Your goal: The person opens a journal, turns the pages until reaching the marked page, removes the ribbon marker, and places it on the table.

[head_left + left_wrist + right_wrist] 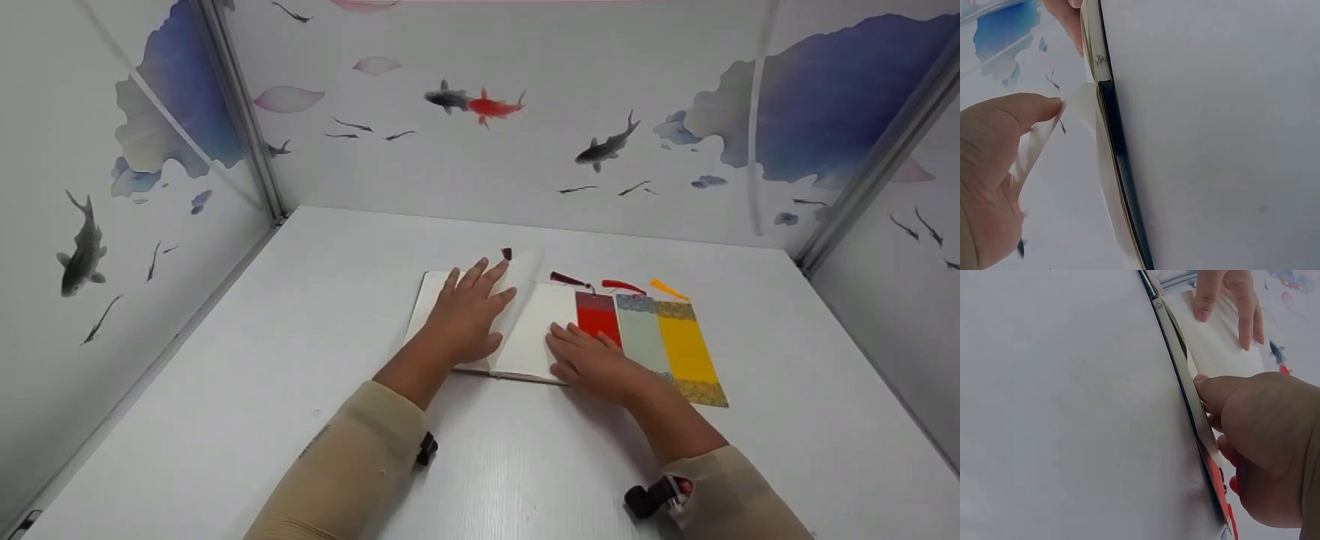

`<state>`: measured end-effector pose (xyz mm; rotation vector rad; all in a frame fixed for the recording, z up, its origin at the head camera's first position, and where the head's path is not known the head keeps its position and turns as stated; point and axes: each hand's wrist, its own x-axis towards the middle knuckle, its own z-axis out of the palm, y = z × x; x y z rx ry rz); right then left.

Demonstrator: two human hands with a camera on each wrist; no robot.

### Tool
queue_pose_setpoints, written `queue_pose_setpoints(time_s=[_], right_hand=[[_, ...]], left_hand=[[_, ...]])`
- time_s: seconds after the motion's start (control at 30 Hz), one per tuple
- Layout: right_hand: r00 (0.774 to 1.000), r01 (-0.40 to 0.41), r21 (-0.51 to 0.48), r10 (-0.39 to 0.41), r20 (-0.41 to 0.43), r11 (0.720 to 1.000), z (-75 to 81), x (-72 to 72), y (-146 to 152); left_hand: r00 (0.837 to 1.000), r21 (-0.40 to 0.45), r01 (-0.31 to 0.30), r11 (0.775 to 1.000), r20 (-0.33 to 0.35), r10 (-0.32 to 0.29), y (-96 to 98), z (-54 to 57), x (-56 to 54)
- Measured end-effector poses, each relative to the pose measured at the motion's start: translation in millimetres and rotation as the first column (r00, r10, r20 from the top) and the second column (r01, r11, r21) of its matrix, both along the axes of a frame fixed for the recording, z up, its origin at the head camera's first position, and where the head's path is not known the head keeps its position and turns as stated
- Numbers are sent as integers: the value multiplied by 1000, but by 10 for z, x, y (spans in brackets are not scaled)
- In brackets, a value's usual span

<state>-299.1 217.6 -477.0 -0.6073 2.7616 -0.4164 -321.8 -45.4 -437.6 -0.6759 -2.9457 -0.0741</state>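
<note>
A notebook (pixel 551 304) lies spread out on the white table, one page (pixel 527 289) standing up near its middle. My left hand (pixel 469 311), fingers straight and spread, lies against this lifted page; its thumb (pixel 1044 107) touches the page edge in the left wrist view. A dark red tassel tip (pixel 507 254) shows just beyond those fingers. My right hand (pixel 596 364) rests flat on the right-hand page, partly over a red bookmark (pixel 598 319). Beside it lie a pale green bookmark (pixel 641 330) and a yellow bookmark (pixel 686 345), each with a tassel at the top.
White walls (pixel 480 172) printed with fish and blue leaves surround the table (pixel 225 360) at the back and sides. Metal posts (pixel 240 105) stand at the back corners. The yellow bookmark's lower end reaches past the notebook's front edge.
</note>
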Motion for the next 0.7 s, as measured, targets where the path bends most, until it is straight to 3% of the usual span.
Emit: queue_pose_setpoints(time_s=[0.47,0.7], right_hand=[[1000,-1,40,2,-9,999,4,-4,-43],[1000,-12,43,13,-13,999,19,-10,-28]], left_hand=[[999,-108,-53,993,8,54,1,6,22],[997,-88,-67,994,44,71,-58,17,21]])
